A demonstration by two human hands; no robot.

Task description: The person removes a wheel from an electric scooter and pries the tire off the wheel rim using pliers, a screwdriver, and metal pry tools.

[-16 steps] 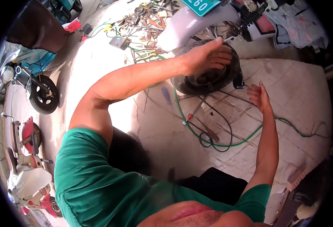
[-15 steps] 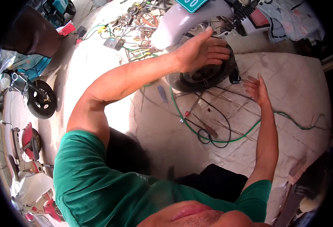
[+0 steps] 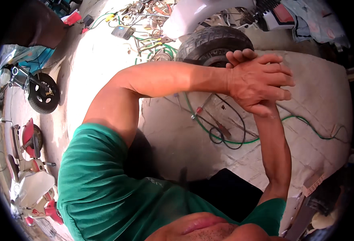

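Note:
My left hand (image 3: 263, 82) reaches across to the right, its back upward and fingers spread. It lies over my right hand (image 3: 240, 58), which comes up beneath it. Only some fingers of the right hand show past the left wrist, slightly bent and apart; its palm is hidden. I see nothing held in either hand. Just beyond my left forearm a wheel with a knobbly black tyre (image 3: 213, 38) stands under a pale fender (image 3: 189, 16); the forearm hides its lower part. Nearer me, a screwdriver (image 3: 224, 130) and a red-tipped tool (image 3: 198, 110) lie on the floor.
A green hose (image 3: 241, 142) and a thin black cable (image 3: 244, 124) loop across the floor. Several pliers and loose tools (image 3: 150, 40) lie scattered at the far left beside a dark box (image 3: 122, 32). Motorbikes (image 3: 44, 94) stand along the left; a brick (image 3: 313, 184) is at the right.
My left hand has swung right and down from over the wheel onto my right hand. The right hand has moved left and up to meet it. More tyre tread shows.

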